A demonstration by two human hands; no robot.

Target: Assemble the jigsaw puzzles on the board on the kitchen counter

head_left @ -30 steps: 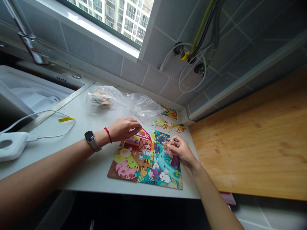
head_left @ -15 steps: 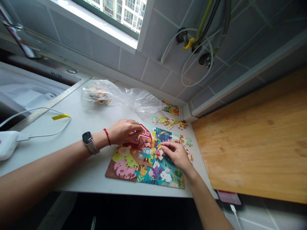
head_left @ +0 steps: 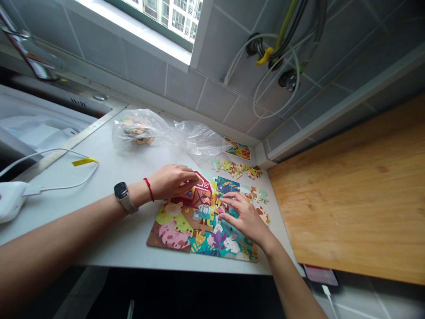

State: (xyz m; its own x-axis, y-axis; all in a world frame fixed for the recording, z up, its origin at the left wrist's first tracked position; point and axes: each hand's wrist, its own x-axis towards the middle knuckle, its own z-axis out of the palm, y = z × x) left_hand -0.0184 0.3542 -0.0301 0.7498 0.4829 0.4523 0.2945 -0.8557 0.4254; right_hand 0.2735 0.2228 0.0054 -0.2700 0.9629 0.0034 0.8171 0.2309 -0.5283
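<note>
A colourful farm puzzle [head_left: 175, 230] with a pig, a farmer, a barn and rabbits lies on the white counter. My left hand [head_left: 177, 180] rests over its upper left part near the red barn, fingers curled together; what they hold, if anything, is hidden. Over the right part is my right hand [head_left: 241, 215], thumb and fingers apart around a small piece that lies at the fingertips on the puzzle. Loose pieces [head_left: 235, 168] sit behind the puzzle, and a few more [head_left: 263, 214] lie to its right, beside my right hand.
Behind the puzzle lies a clear plastic bag [head_left: 139, 128] with pieces inside, next to a picture card [head_left: 238, 149]. A sink [head_left: 49, 104] and a white charger [head_left: 11, 201] with its cable are left. A wooden board [head_left: 352, 195] borders the right side.
The fingers of my right hand have spread, and the pink piece they pinched is now lower among the puzzle pieces. My left hand has stayed in place. The view has shifted slightly.
</note>
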